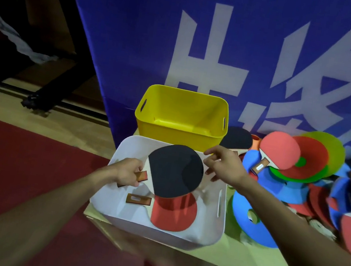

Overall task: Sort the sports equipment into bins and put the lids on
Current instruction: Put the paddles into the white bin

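A white rounded plastic bin [218, 223] with slot handles sits at the near left corner of the pale wooden tabletop [242, 257]. Just behind it, toward the far edge, stands a yellow plastic bin [179, 131] of the same shape. Over the white bin the left hand [129, 171] holds a black-faced table tennis paddle [175, 170], its grip pinched round the brown wooden handle, the smooth rubber face turned up and roughly level. The right hand [222, 166] hovers just beside the paddle's far right edge, its grip wide, fingers loose and holding nothing; whether a fingertip touches the blade cannot be told. Under the held paddle, on the floor of the white bin, lies a red-faced paddle [174, 211], its handle pointing left and bearing a small white label too blurred to read. The right side of the tabletop is crowded by a heap: another black paddle [237, 138] just beside the yellow bin, a red paddle [280, 148] on top with a small unreadable label on its handle, flat blue discs [253, 229] with centre holes, a green disc [332, 147] and more red paddles, blurred toward the right edge. Behind everything hangs a blue banner [140, 34] with large white Chinese characters, cut off by the frame. Dark red carpet [2, 162] covers the floor to the left.
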`<action>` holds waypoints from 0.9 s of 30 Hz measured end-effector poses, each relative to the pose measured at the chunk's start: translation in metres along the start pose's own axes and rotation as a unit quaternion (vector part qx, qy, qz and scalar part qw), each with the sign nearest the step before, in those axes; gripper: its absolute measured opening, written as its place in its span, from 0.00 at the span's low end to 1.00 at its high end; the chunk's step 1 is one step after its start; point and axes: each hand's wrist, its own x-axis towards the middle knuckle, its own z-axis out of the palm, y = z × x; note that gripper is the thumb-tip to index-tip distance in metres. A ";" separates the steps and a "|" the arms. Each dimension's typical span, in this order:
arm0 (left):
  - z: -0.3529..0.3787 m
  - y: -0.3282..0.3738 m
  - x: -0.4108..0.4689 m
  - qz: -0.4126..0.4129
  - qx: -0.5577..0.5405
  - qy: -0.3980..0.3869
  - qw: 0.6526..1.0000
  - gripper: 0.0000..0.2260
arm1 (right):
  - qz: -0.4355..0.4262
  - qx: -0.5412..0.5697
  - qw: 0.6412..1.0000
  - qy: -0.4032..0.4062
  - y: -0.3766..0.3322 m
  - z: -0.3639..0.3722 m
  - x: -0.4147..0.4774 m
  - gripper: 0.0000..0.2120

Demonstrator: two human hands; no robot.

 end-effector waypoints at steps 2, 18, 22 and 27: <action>-0.002 -0.009 0.002 0.018 0.007 -0.023 1.000 0.11 | 0.001 -0.001 1.000 0.010 0.004 -0.001 0.001 0.09; 0.039 0.011 0.064 0.078 0.180 -0.122 0.973 0.13 | 0.008 -0.099 0.992 0.075 0.030 -0.007 -0.018 0.05; 0.047 0.012 0.072 0.081 0.183 -0.118 0.973 0.16 | 0.016 -0.138 0.987 0.087 0.032 -0.019 -0.028 0.09; 0.055 0.012 0.074 0.067 0.155 -0.116 0.979 0.12 | -0.015 -0.204 0.975 0.085 0.033 -0.030 -0.032 0.10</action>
